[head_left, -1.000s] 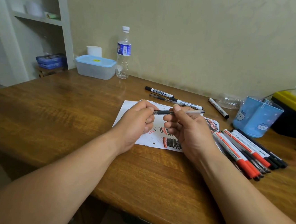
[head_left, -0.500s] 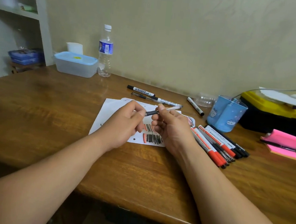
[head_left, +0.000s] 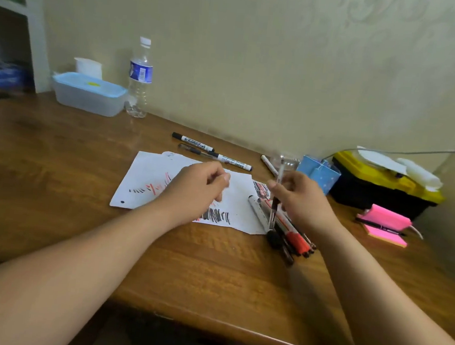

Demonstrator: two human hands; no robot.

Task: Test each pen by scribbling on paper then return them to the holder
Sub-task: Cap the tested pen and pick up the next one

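Note:
My right hand (head_left: pixel 305 205) grips a clear pen (head_left: pixel 274 204) nearly upright, dark grip end down, over the paper's right edge. My left hand (head_left: pixel 199 192) hovers over the white paper (head_left: pixel 151 176) with curled fingers and thumb pinched to forefinger; what it pinches is hidden, apparently the pen's cap. The paper bears red and black scribbles. A pile of red and black pens (head_left: pixel 295 237) lies under my right hand. The blue pen holder (head_left: pixel 319 173) stands behind that hand. Two markers (head_left: pixel 193 142) and a thin pen lie beyond the paper.
A water bottle (head_left: pixel 140 77) and a lidded plastic box (head_left: pixel 89 93) stand at the back left. A yellow-and-black toolbox (head_left: pixel 380 187) and pink sticky notes (head_left: pixel 385 223) with a pen on them are at the right. Another marker (head_left: pixel 268 165) lies near the holder.
My hands have pulled apart. The pen, held level between both hands before, now stands upright in my right hand alone, and my left hand has drawn away to the left.

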